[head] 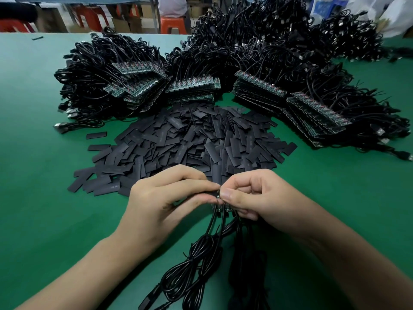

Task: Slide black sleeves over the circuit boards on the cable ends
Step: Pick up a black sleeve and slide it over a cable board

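A wide heap of flat black sleeves (190, 139) lies on the green table in front of me. My left hand (161, 198) and my right hand (252, 195) meet just below the heap, fingertips together. Between them I pinch a small strip of circuit boards (220, 206), mostly hidden by my fingers. My left fingers hold a black sleeve (207, 194) against it. Black cables (201, 253) hang from the boards toward me and coil on the table.
Stacks of circuit boards with cables (194, 88) fan out behind the sleeve heap, with big black cable piles (257, 41) beyond. The green table (44, 175) is bare on the left. Orange stools (172, 24) and a person stand past the far edge.
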